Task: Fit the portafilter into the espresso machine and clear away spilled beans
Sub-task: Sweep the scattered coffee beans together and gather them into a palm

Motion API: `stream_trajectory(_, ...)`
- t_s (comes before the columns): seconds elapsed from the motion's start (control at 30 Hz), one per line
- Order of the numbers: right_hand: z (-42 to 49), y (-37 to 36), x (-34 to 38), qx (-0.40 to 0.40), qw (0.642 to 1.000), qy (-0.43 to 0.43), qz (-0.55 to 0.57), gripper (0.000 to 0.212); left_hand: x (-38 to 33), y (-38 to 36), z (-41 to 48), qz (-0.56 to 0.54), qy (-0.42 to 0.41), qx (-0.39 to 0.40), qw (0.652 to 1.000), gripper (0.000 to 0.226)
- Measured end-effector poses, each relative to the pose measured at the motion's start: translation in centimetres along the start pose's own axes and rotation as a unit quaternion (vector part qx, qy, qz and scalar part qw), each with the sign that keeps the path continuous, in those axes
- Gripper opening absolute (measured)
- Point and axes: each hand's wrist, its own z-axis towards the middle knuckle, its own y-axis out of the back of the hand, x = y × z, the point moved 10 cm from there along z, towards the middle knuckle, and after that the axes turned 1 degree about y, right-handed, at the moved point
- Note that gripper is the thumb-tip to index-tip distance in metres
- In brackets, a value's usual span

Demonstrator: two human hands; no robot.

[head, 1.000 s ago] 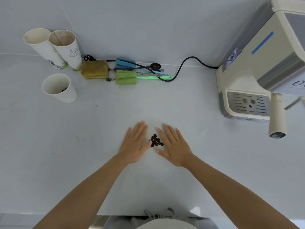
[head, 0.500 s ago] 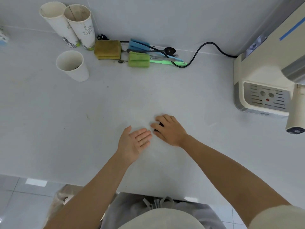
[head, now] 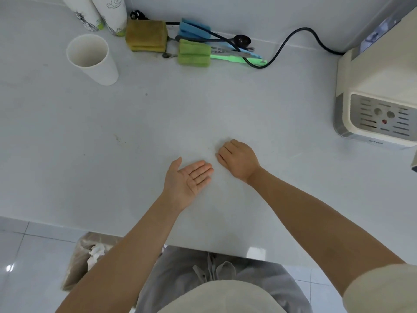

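Note:
My right hand (head: 239,159) rests knuckles-up on the white counter (head: 225,105), its fingers curled shut over the spot where the coffee beans lay; no bean shows on the counter or in the hand. Just to its left, my left hand (head: 189,179) lies palm up and open, fingertips almost touching the right hand, with nothing on the palm. The cream espresso machine (head: 372,86) stands at the right edge, its drip tray (head: 381,118) facing me. A dark bit of the portafilter handle (head: 414,162) peeks in at the far right edge.
A white paper cup (head: 90,59) stands at the back left, two more cups (head: 101,12) behind it. Sponges (head: 146,36), brushes (head: 225,48) and a black power cable (head: 293,39) line the wall. A bagged bin (head: 85,258) sits on the tiled floor below the counter's front edge.
My right hand has curled shut over the beans, which no longer show. My left hand has turned palm up beside it. The view has tilted down toward the counter edge.

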Motion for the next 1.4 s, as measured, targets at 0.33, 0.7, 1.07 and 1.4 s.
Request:
stream_trajectory(0.33, 0.3, -0.6, -0.7, 0.042, 0.996, -0.055, -0.059, 0.041, 0.5, -0.5, 0.5, 0.017, 0.022, 0.012, 1.0, 0.061)
stream_trajectory(0.7, 0.4, 0.3, -3.1, 0.005, 0.984, -0.165, -0.063, 0.047, 0.4, -1.4, 1.3, 0.028, 0.038, 0.032, 0.998, 0.061)
stream_trajectory(1.07, 3.0, 6.9, 0.5, -0.125, 0.982, -0.124, 0.064, 0.044, 1.0, -5.9, 0.8, 0.029, 0.047, 0.106, 0.993, 0.046)
stream_trajectory(1.4, 1.8, 6.7, 4.3, -0.06, 0.993, -0.092, 0.039, 0.037, 2.5, -9.1, -0.5, -0.058, 0.06, 0.221, 0.972, 0.042)
